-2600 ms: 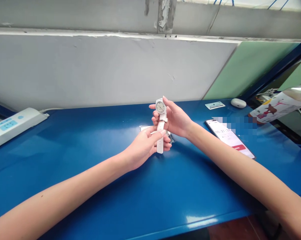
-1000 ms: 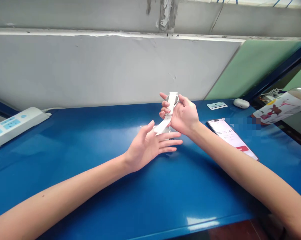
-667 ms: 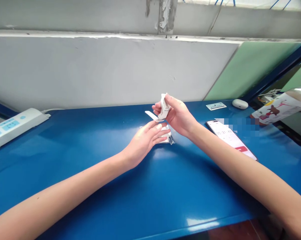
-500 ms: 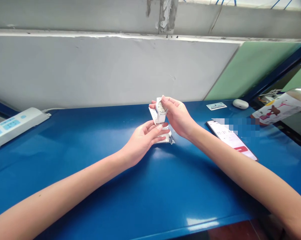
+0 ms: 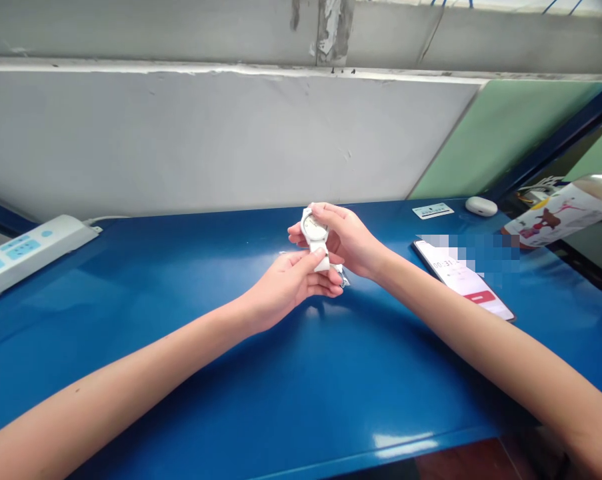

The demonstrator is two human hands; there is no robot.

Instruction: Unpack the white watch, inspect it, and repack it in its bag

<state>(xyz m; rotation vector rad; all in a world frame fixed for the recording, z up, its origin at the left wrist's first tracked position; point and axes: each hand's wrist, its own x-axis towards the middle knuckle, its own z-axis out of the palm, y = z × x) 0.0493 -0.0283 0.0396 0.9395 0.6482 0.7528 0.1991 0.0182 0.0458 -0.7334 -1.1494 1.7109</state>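
Note:
A white wristwatch [image 5: 315, 231] with a round pale dial is held upright above the blue table [image 5: 181, 320]. My right hand [image 5: 348, 240] grips the watch case from the right, fingers curled round it. My left hand [image 5: 293, 283] comes from below and pinches the lower end of the white strap between thumb and fingers. A small clear packet [image 5: 341, 273] with white contents lies on the table just behind my hands, mostly hidden by them.
A smartphone [image 5: 463, 280] with a lit timer screen lies to the right. Behind it sit a small card [image 5: 433, 211] and a white earbud case [image 5: 481, 206]. A bottle [image 5: 561, 210] lies at the far right. A white power strip [image 5: 28, 250] rests at the far left.
My right hand turned the watch over and back, so the dial faces me again. My left hand, open a second ago, has closed on the lower strap. Both hands sit slightly lower.

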